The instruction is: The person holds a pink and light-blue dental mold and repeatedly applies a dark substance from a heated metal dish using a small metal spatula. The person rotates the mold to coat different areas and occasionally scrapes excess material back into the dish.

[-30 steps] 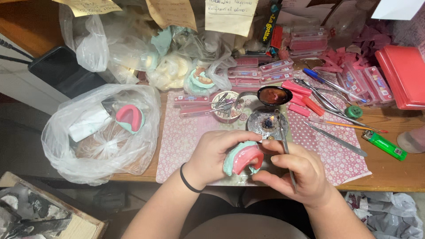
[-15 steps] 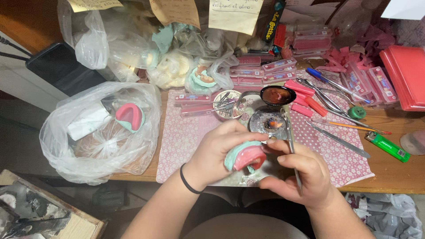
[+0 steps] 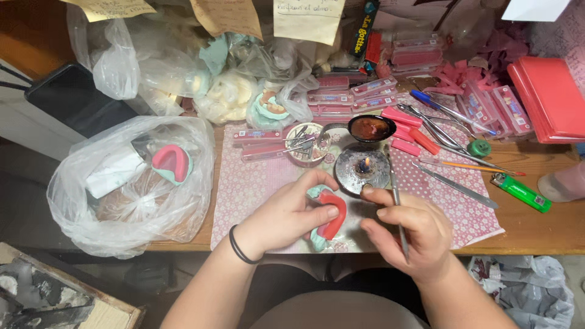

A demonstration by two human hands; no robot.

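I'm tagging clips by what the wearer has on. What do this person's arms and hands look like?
Both forearms are bare, with no sleeves in view. The left hand has a thin black band round its wrist. The right hand has no glove, ring or watch that shows. Fingernails are short and unpainted, as far as can be seen.

The left hand [image 3: 286,216] grips a pale green dental cast topped with a red wax rim [image 3: 329,216] above the pink patterned mat [image 3: 256,183]. The right hand [image 3: 408,234] holds a thin metal instrument [image 3: 397,210] just beside a small lit burner [image 3: 364,169]. A green lighter [image 3: 521,192] lies well to the right.
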